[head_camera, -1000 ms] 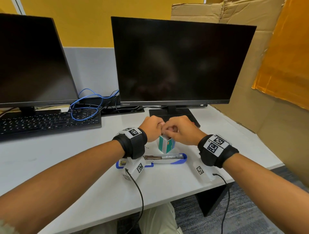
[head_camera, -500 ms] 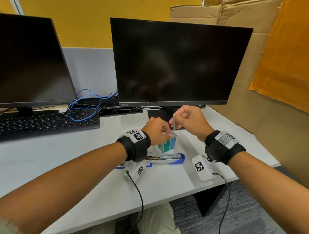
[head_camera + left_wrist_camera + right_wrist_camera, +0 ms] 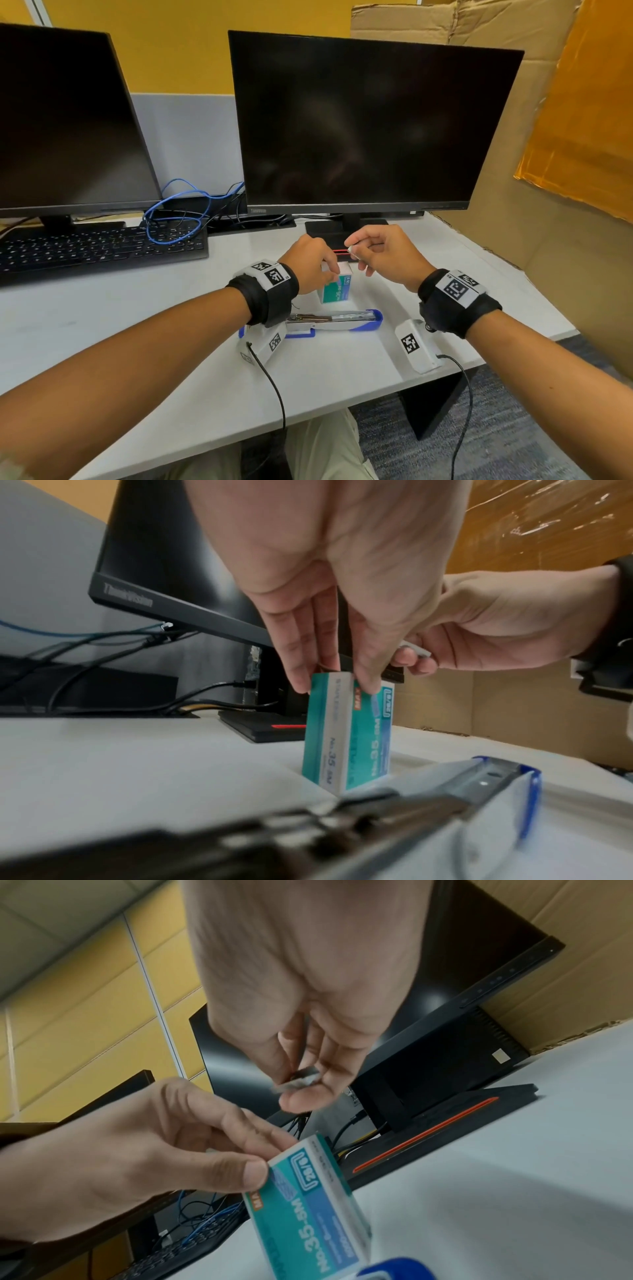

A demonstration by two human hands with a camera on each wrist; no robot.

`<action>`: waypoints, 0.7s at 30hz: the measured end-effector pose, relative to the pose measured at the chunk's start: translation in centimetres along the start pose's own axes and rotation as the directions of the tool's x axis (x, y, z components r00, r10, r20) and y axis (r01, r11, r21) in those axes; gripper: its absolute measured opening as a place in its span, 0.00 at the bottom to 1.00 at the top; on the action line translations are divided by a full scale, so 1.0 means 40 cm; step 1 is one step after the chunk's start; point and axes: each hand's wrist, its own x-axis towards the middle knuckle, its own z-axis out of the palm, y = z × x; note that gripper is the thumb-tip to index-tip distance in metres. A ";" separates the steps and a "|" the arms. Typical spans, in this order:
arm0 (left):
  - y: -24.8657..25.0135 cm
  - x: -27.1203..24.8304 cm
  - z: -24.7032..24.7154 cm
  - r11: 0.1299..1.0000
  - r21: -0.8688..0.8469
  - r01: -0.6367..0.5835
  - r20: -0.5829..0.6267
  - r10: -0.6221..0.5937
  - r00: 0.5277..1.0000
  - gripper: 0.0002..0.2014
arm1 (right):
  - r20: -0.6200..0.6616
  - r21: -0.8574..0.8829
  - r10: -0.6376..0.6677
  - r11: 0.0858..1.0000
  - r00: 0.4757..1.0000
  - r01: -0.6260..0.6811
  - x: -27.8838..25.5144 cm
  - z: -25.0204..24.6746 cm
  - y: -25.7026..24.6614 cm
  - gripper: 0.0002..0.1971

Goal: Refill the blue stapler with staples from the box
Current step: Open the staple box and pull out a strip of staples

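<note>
A teal and white staple box (image 3: 337, 289) (image 3: 346, 734) (image 3: 308, 1196) stands upright on the white desk (image 3: 137, 325). My left hand (image 3: 313, 262) (image 3: 329, 680) pinches its top end between thumb and fingers. My right hand (image 3: 363, 246) (image 3: 301, 1085) is raised just right of the box and pinches a strip of staples (image 3: 352, 251) (image 3: 416, 649) (image 3: 299, 1081). The blue stapler (image 3: 337, 320) (image 3: 479, 785) lies in front of the box, swung wide with its metal magazine bare.
Two dark monitors (image 3: 370, 120) stand behind; the right one's base (image 3: 342, 233) is just beyond my hands. A black keyboard (image 3: 99, 246) with blue cable (image 3: 178, 219) lies at the left. Cardboard (image 3: 548, 205) walls the desk's right side.
My right hand has drawn the staple strip up out of the box and shifted it rightward, turning it from upright to slanted. My left hand stays on the box top.
</note>
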 end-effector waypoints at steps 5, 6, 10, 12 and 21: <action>-0.061 -0.007 -0.043 0.996 0.033 0.080 -0.017 -0.079 0.997 0.10 | 0.038 -0.045 -0.028 0.999 0.999 0.030 -0.016 0.004 0.003 0.09; -0.073 -0.009 -0.049 0.995 0.027 0.096 -0.018 -0.095 0.995 0.10 | 0.048 -0.056 -0.024 0.998 0.999 0.027 -0.018 0.007 0.004 0.09; -0.101 -0.018 -0.058 0.990 -0.022 0.136 -0.007 -0.136 0.991 0.10 | 0.073 -0.089 0.022 0.996 0.997 -0.015 -0.022 0.024 -0.001 0.09; -0.106 -0.022 -0.063 0.989 -0.031 0.146 0.000 -0.146 0.989 0.10 | 0.071 -0.113 0.032 0.993 0.997 -0.024 -0.024 0.031 -0.005 0.11; -0.038 -0.103 -0.098 0.987 -0.162 0.000 -0.147 -0.024 0.989 0.16 | 0.104 -0.100 -0.052 0.993 0.993 0.063 -0.046 0.034 -0.015 0.12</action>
